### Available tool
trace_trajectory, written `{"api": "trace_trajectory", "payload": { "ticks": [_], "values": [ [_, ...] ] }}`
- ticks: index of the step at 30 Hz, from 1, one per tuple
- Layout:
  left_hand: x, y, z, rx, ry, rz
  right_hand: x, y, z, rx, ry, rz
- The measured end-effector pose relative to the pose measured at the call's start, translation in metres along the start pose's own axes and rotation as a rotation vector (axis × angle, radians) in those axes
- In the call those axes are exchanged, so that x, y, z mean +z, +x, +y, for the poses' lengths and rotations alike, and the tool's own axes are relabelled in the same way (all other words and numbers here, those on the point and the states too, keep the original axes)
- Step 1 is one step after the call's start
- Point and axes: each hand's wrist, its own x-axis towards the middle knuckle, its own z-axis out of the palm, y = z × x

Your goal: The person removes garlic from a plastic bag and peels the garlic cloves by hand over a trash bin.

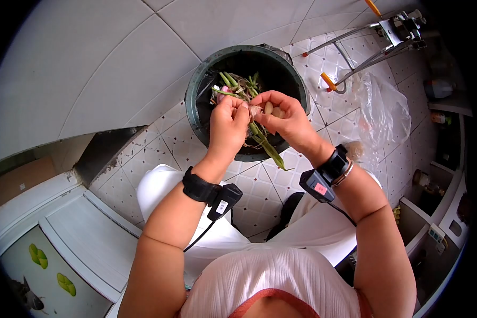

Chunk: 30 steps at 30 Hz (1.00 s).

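My two hands meet above a dark green bin (pixel 194 114). Between the fingertips is a garlic clove (pixel 255 111) with pinkish papery skin. My right hand (pixel 289 123) grips it with thumb and forefinger, while several pale peeled garlic cloves (pixel 269 107) rest in its curled palm. My left hand (pixel 227 127) is closed in a pinch at the clove's left side; the exact contact is partly hidden by the fingers. Below them in the bin lie green vegetable scraps (pixel 229 79), and a long green leaf (pixel 271 151) hangs over the near rim.
A metal folding frame with orange grips (pixel 350 58) stands at the upper right, near a clear plastic bag (pixel 384 108) on the tiled floor. Shelves (pixel 434 175) with bottles line the right side. A white cabinet (pixel 85 233) is at the left. Both wrists wear strapped devices with cables.
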Motion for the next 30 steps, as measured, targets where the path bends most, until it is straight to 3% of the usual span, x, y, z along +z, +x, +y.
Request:
{"api": "trace_trajectory", "payload": {
  "ticks": [1,3,6,10,12,13,16,25,30],
  "values": [
    [0.000,-0.001,-0.001,0.001,0.000,0.000,0.001,0.000,0.001,-0.015,-0.055,0.004],
    [0.004,-0.004,0.008,0.350,0.551,0.099,0.002,0.001,0.001,-0.044,-0.103,0.009],
    [0.003,-0.002,0.010,0.414,0.546,0.174,0.000,0.001,-0.004,0.003,-0.039,-0.007],
    [-0.008,0.001,0.015,0.227,0.369,0.171,0.001,0.003,-0.013,0.146,0.349,-0.057],
    [-0.008,-0.004,0.021,-0.088,0.198,0.107,-0.003,0.006,-0.014,0.160,0.373,-0.078],
    [-0.006,-0.008,0.025,-0.085,0.194,0.113,-0.006,0.008,-0.014,0.175,0.394,-0.096],
    [-0.001,-0.020,0.039,-0.288,-0.232,-0.130,-0.006,0.011,-0.008,0.106,0.384,-0.047],
    [0.004,-0.041,0.053,-0.324,-0.453,-0.037,-0.003,0.005,-0.015,-0.006,0.175,-0.045],
    [0.008,-0.054,0.069,-0.391,-0.463,0.014,0.002,-0.007,-0.016,-0.001,0.214,-0.071]
  ]
}}
